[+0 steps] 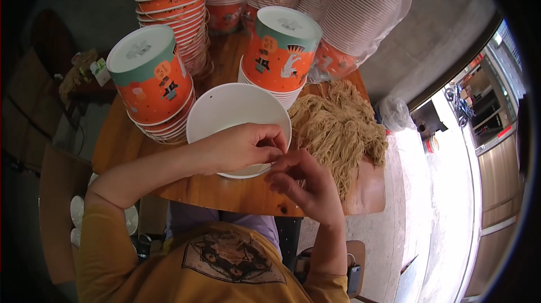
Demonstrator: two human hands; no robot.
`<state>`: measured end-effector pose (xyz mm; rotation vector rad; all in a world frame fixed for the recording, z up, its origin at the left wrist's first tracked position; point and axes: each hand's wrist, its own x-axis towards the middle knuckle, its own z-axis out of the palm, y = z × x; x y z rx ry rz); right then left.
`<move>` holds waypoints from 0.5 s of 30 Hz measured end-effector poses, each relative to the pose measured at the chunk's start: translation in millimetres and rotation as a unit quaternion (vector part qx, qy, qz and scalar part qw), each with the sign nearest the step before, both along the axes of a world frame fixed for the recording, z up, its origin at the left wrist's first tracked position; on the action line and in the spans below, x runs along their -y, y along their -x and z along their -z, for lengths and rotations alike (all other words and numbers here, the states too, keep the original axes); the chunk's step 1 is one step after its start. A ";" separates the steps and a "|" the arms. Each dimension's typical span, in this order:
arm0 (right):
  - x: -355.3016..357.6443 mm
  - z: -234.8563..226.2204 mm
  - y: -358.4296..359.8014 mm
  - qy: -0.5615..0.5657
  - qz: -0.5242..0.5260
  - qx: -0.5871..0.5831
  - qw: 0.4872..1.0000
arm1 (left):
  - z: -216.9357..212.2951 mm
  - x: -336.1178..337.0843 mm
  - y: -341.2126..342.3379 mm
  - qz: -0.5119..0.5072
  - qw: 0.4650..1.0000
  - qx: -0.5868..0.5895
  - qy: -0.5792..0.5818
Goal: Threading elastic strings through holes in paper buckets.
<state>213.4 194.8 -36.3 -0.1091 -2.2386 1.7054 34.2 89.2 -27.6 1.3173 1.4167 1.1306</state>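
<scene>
A white paper bucket (225,110) stands at the table's front with its open mouth toward me. My left hand (248,146) reaches across that mouth, fingers closed in a pinch at the right rim. Close beside it, just outside the rim, my right hand (307,182) has its thumb and fingers bent together. The fingertips of both hands nearly meet. Whatever they pinch is too small or hidden to make out. To the right of the bucket lies a loose heap of tan string (332,131).
Upside-down orange and green buckets form a left stack (149,77) and a middle stack (284,49). Behind them rise a taller orange stack (172,7) and plastic-wrapped bucket stacks (366,10). The wooden table (236,195) ends close to my body. A phone (354,279) lies low at right.
</scene>
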 end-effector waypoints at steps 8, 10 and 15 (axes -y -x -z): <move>-27.7 -13.1 21.8 0.215 0.084 0.019 0.973 | 7.8 -4.3 1.6 0.057 0.996 0.057 0.047; -33.9 -4.2 22.3 0.223 0.131 -0.006 0.966 | 4.5 -4.4 -0.3 0.064 0.992 0.093 0.062; -25.2 14.2 10.3 0.244 0.162 -0.027 0.956 | 2.0 -6.5 0.3 0.054 0.987 0.120 0.092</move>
